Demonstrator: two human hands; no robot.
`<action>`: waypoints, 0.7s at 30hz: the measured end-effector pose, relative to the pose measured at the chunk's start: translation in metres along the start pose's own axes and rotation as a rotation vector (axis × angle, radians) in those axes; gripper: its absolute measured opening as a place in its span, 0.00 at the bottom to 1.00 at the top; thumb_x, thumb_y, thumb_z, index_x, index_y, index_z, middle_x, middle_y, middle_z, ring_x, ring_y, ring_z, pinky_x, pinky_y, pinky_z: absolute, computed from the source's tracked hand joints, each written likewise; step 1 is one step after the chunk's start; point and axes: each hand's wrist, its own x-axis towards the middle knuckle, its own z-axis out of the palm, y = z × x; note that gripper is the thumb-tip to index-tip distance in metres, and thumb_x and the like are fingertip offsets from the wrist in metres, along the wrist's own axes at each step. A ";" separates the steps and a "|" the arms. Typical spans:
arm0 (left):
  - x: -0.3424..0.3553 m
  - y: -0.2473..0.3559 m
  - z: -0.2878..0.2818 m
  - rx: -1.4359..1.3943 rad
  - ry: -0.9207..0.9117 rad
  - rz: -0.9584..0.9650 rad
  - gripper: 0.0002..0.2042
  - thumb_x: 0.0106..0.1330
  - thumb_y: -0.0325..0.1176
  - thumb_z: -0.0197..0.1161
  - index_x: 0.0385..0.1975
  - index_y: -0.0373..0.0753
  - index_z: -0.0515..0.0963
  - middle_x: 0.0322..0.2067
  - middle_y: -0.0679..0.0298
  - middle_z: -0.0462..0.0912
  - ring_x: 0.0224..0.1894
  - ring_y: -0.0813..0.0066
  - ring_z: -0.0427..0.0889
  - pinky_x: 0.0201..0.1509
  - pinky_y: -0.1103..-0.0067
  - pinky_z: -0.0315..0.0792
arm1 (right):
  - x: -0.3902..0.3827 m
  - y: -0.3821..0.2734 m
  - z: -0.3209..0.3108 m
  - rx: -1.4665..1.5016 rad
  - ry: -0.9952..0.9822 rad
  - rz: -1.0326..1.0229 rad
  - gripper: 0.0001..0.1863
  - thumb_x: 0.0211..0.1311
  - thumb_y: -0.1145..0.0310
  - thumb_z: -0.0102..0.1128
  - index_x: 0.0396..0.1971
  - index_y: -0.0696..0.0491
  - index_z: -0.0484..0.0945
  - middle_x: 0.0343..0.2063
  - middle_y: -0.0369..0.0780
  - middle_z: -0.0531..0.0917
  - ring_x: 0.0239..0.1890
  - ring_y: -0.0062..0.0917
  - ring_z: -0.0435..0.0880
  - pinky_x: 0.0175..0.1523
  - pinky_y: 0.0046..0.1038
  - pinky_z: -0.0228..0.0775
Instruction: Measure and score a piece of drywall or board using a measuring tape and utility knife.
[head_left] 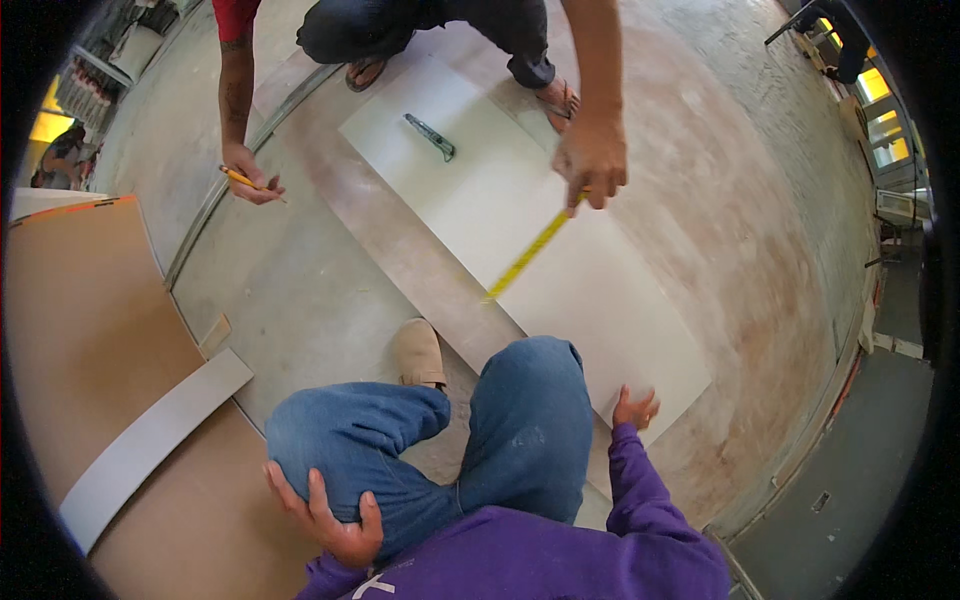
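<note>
The person crouched on the concrete floor (300,290), knees in blue jeans, purple sleeves coming in from the lower edge. The left hand (325,510) rested on the left thigh, fingers spread and curved over the denim, holding nothing. The right hand (636,409) lay flat on the near edge of a large white panel (600,290), fingers open and splayed, pressing on the sheet's surface beside the right knee.

The white panel lay slantwise on the floor, atop a longer brownish board (400,250) that showed along its left side. A yellow tape measure (527,255) stretched across the panel, its far end pinched in a co-worker's hand (592,160) and its near end reaching the panel's left edge just beyond the person's knee. A green utility knife (432,137) lay on the far part of the panel, well apart from both of the person's hands. The co-worker's other hand (250,180) held a yellow pencil (238,177) near the floor, off the panel.

To the left lay a brown sheet (90,340) with a pale grey strip (150,440) resting on it.
</note>
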 end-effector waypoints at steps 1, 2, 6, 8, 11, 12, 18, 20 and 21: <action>-0.001 0.002 -0.001 0.008 0.003 -0.001 0.29 0.63 0.41 0.56 0.63 0.36 0.61 0.67 0.35 0.49 0.69 0.37 0.50 0.69 0.50 0.47 | -0.013 0.013 0.000 -0.029 -0.076 0.145 0.51 0.53 0.34 0.57 0.70 0.47 0.49 0.69 0.54 0.49 0.71 0.48 0.46 0.68 0.52 0.48; -0.001 0.004 -0.001 0.016 0.005 -0.011 0.29 0.63 0.40 0.56 0.63 0.36 0.61 0.67 0.36 0.49 0.69 0.37 0.51 0.69 0.50 0.47 | -0.020 0.031 0.004 -0.027 -0.071 0.148 0.51 0.53 0.34 0.57 0.70 0.47 0.49 0.69 0.54 0.49 0.71 0.48 0.46 0.68 0.52 0.48; -0.006 0.014 -0.008 0.043 0.009 -0.036 0.30 0.62 0.37 0.57 0.64 0.37 0.59 0.68 0.39 0.49 0.69 0.38 0.51 0.69 0.51 0.47 | -0.034 0.063 0.021 0.057 -0.277 0.217 0.56 0.52 0.32 0.56 0.71 0.50 0.41 0.69 0.58 0.44 0.71 0.53 0.46 0.70 0.51 0.46; -0.007 0.015 -0.014 0.028 0.020 -0.063 0.29 0.62 0.37 0.57 0.63 0.36 0.61 0.67 0.41 0.51 0.69 0.40 0.51 0.70 0.52 0.47 | -0.033 0.066 0.026 0.065 -0.294 0.192 0.58 0.52 0.32 0.56 0.72 0.51 0.39 0.69 0.60 0.43 0.70 0.55 0.46 0.70 0.50 0.45; 0.012 0.012 -0.041 0.043 -0.059 -0.096 0.26 0.62 0.37 0.59 0.60 0.35 0.66 0.65 0.45 0.59 0.68 0.46 0.56 0.70 0.56 0.49 | -0.022 0.071 0.035 0.054 -0.325 0.199 0.59 0.51 0.31 0.56 0.71 0.52 0.38 0.68 0.63 0.41 0.70 0.58 0.46 0.71 0.50 0.44; 0.023 0.015 -0.052 0.079 -0.145 -0.107 0.25 0.61 0.38 0.59 0.58 0.35 0.69 0.63 0.47 0.64 0.67 0.49 0.60 0.69 0.59 0.53 | -0.018 0.072 0.038 0.026 -0.350 0.202 0.60 0.52 0.31 0.55 0.71 0.54 0.37 0.68 0.63 0.41 0.69 0.59 0.46 0.71 0.50 0.44; 0.099 0.052 -0.028 -0.371 -0.371 0.327 0.23 0.58 0.37 0.65 0.53 0.37 0.74 0.53 0.52 0.76 0.55 0.54 0.75 0.61 0.67 0.66 | -0.014 0.071 0.027 -0.033 -0.402 0.196 0.61 0.52 0.30 0.53 0.71 0.57 0.37 0.67 0.64 0.42 0.69 0.59 0.47 0.71 0.49 0.44; 0.113 0.052 0.017 -0.362 -0.423 0.461 0.24 0.57 0.38 0.66 0.53 0.37 0.72 0.51 0.52 0.77 0.53 0.53 0.76 0.58 0.66 0.68 | -0.018 0.060 0.022 -0.044 -0.436 0.195 0.61 0.52 0.29 0.53 0.70 0.57 0.37 0.67 0.64 0.42 0.69 0.59 0.47 0.71 0.49 0.43; 0.115 0.043 0.045 -0.346 -0.425 0.484 0.25 0.57 0.38 0.66 0.54 0.37 0.71 0.51 0.53 0.77 0.52 0.53 0.76 0.57 0.65 0.68 | -0.020 0.057 0.020 -0.049 -0.455 0.162 0.61 0.51 0.29 0.53 0.70 0.58 0.36 0.68 0.64 0.42 0.69 0.59 0.47 0.71 0.48 0.42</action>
